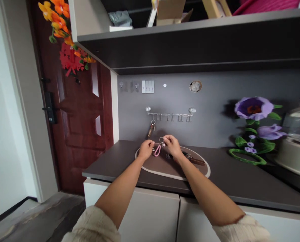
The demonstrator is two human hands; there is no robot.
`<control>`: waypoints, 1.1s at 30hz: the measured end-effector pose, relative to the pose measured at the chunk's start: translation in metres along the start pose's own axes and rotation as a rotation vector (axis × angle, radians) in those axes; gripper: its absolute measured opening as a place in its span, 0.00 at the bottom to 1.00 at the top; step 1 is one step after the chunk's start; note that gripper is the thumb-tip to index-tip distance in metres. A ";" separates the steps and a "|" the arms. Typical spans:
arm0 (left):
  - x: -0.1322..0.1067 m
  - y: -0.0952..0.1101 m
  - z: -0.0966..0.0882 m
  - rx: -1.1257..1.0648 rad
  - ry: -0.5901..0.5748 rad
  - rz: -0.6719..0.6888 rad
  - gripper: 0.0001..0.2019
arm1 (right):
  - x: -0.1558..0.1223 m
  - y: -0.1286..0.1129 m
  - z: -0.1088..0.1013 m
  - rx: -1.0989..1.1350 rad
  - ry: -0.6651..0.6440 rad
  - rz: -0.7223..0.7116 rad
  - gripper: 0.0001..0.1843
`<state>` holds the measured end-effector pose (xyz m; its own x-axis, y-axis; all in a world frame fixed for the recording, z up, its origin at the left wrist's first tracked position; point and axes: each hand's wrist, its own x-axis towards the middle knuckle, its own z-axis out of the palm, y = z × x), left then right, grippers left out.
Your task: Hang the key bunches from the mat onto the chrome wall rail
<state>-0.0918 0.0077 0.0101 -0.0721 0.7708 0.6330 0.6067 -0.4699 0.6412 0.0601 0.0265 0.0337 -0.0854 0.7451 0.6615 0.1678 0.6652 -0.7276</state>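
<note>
My right hand pinches a keychain by its metal ring, above an oval brown mat. From the ring hangs a pink loop strap, with a small pale charm beside my fingertips. My left hand is closed just left of the strap; a bit of shiny metal shows by its fingers, but what they grip is too small to make out. Behind them, a brown key fob with keys hangs from the left end of a clear hook rail on the wall.
Other keys with a brown strap lie on the mat, partly behind my right forearm. Purple fabric flowers and a glass-topped appliance stand right on the dark counter. A shelf overhangs it. A red-brown door is left.
</note>
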 end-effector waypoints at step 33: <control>0.006 -0.005 0.002 0.336 0.180 -0.127 0.16 | 0.135 0.008 0.042 -0.188 0.380 0.037 0.09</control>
<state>-0.0941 0.0155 0.0097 -0.2826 0.7117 0.6431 0.8068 -0.1863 0.5607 0.0088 0.1344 0.1100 0.2863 0.6739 0.6811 0.3428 0.5918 -0.7296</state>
